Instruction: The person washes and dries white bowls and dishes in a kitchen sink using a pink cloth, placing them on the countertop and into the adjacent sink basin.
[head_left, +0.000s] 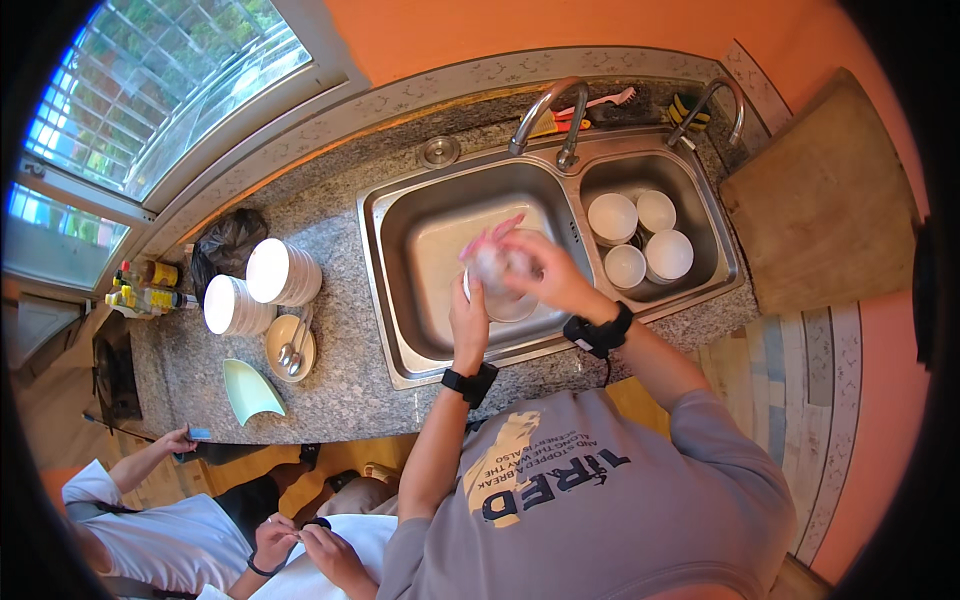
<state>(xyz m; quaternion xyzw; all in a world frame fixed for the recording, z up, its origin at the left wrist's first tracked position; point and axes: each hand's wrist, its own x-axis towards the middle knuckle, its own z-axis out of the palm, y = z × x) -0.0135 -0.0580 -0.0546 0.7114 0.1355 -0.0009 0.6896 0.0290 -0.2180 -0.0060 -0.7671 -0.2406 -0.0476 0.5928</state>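
Over the large steel sink basin (427, 330), my left hand (470, 322) holds a white bowl (516, 309) by its side. My right hand (553, 268) presses a pink and whitish cloth (495, 238) against the bowl. Motion blurs the cloth and the right fingers, and together they hide much of the bowl. To the right, the smaller basin (694, 292) contains several white bowls (612, 216).
A curved faucet (551, 105) overhangs the large basin; a second tap (709, 112) stands at the right. Left on the granite counter (352, 405) are stacked white bowls (281, 271), spoons (295, 352) in a tan bowl (276, 330) and a green dish (251, 390). Two people (187, 525) are at lower left.
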